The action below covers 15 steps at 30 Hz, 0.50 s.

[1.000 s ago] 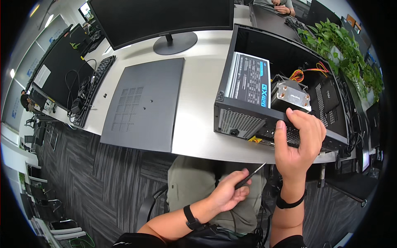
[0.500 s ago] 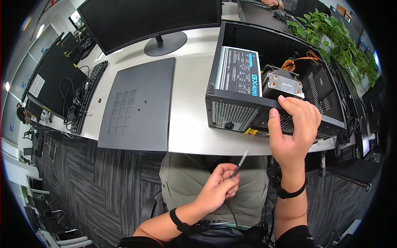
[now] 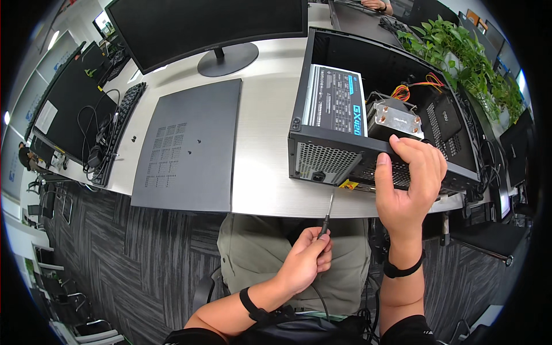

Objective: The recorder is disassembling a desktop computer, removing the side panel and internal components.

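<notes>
My left hand (image 3: 305, 260) is closed round the dark handle of a screwdriver (image 3: 325, 225). Its thin metal shaft points up and away from me, with the tip close to the lower edge of an opened black computer case (image 3: 345, 140); whether they touch I cannot tell. Over the case's near rim curl the fingers of my right hand (image 3: 411, 187), its thumb against the outer panel. Inside the case sit a labelled power supply (image 3: 335, 100), a metal CPU cooler (image 3: 398, 117) and red and yellow cables (image 3: 401, 91). The case lies on its side, open upward.
A black side panel (image 3: 187, 149) lies flat on the white desk (image 3: 264, 109), two small screws on it and two beside it. Behind stands a monitor (image 3: 207, 31). A keyboard (image 3: 123, 126) lies left, leafy plants (image 3: 466, 63) right. A person's hand (image 3: 375, 4) shows far off.
My left hand has turned the screwdriver more upright and brought its tip forward to the lower edge of the case. My right hand stays on the rim.
</notes>
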Each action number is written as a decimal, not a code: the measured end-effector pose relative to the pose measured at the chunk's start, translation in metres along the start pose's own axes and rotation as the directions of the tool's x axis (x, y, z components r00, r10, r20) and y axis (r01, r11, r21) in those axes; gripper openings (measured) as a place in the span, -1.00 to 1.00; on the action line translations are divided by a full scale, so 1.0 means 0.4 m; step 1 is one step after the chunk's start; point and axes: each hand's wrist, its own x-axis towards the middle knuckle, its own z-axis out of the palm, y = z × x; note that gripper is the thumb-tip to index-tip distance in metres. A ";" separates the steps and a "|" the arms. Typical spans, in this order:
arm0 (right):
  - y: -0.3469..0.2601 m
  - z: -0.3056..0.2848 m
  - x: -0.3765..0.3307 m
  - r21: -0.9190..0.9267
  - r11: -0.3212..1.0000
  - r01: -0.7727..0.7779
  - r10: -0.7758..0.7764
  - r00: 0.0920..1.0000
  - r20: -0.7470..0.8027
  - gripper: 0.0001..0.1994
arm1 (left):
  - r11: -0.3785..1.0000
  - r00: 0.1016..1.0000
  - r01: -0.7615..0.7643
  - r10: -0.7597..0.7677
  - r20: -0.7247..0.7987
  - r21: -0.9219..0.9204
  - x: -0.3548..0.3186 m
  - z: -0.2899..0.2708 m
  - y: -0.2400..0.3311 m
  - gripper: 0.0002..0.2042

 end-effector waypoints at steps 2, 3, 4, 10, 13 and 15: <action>-0.002 0.006 -0.002 0.005 1.000 -0.002 0.002 1.000 0.001 -0.76 | 0.994 0.995 -0.101 0.101 -0.012 0.047 0.005 -0.001 -0.005 -0.86; 0.000 0.005 -0.002 0.001 1.000 0.000 0.000 1.000 -0.004 -0.76 | 0.994 0.995 -0.099 0.099 -0.012 0.046 0.008 0.001 -0.006 -0.86; 0.001 0.005 -0.002 -0.002 1.000 0.003 -0.003 1.000 -0.008 -0.76 | 0.994 0.995 -0.099 0.099 -0.006 0.046 0.011 0.003 -0.007 -0.86; 0.005 0.006 -0.004 0.010 1.000 0.002 -0.002 1.000 -0.006 -0.76 | 0.996 0.996 -0.087 0.087 0.030 -0.011 0.011 0.009 -0.010 -0.86; 0.008 0.009 -0.003 0.015 1.000 0.016 -0.016 1.000 -0.016 -0.76 | 0.997 0.996 -0.076 0.077 0.042 -0.022 0.013 0.013 -0.004 -0.86; 0.009 0.009 -0.005 0.012 1.000 0.013 -0.013 1.000 -0.015 -0.75 | 0.996 0.996 -0.083 0.084 0.035 -0.015 0.016 0.014 -0.004 -0.86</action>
